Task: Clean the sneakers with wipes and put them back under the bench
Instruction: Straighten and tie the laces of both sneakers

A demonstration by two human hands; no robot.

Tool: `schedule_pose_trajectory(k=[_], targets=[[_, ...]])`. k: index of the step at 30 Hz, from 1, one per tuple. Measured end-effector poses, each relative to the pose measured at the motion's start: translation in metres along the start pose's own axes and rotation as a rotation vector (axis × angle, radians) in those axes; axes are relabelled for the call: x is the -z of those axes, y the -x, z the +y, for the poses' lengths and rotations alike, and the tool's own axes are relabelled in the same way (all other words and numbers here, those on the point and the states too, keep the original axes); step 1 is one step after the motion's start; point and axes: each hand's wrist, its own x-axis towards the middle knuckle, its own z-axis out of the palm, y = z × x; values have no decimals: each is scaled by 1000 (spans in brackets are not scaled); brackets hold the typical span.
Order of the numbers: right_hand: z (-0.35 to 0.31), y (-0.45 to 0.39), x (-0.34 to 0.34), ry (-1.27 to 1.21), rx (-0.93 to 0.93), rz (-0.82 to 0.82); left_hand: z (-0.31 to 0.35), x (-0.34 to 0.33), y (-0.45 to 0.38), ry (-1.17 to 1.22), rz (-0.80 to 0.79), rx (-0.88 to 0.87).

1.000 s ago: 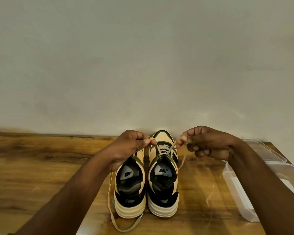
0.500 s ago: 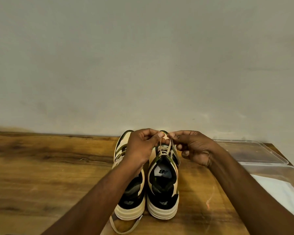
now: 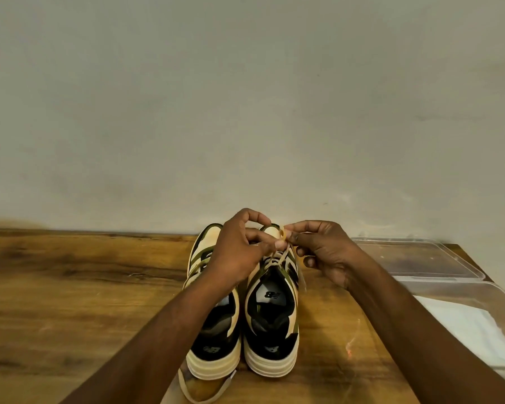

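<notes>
Two cream, olive and black sneakers stand side by side on the wooden surface (image 3: 70, 287), heels toward me. Above the right sneaker (image 3: 271, 322) both hands meet over its cream lace (image 3: 277, 256). My left hand (image 3: 239, 252) pinches one strand between thumb and fingertips. My right hand (image 3: 321, 249) pinches a small loop of the lace near the toe. My left forearm crosses over the left sneaker (image 3: 216, 339) and hides its tongue. That shoe's loose lace (image 3: 204, 395) trails on the wood behind its heel.
A clear plastic box (image 3: 493, 293) with white wipes (image 3: 464, 330) inside sits at the right edge, its clear lid (image 3: 414, 258) lying behind it. A plain wall rises right behind the sneakers' toes. Bare wood stretches to the left.
My hands were apart, pulling the lace ends outward. They have come together over the right sneaker's toe, and a small loop has formed at my right fingertips.
</notes>
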Motion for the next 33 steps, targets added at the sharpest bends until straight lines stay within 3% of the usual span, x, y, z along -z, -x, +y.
schedule_pose_trajectory(k=[6, 10, 17, 23, 33], targets=[[-8, 6, -7, 228, 216, -147, 1, 9, 0, 5, -65, 51], [-7, 6, -8, 304, 320, -152, 3, 12, 0, 71, -72, 134], [-8, 4, -6, 314, 366, -161, -1, 15, 0, 124, -62, 172], [-8, 9, -8, 233, 312, -241, -1, 15, 2, 155, 79, 186], [2, 7, -29, 126, 215, 16, 4, 10, 3, 94, 55, 156]])
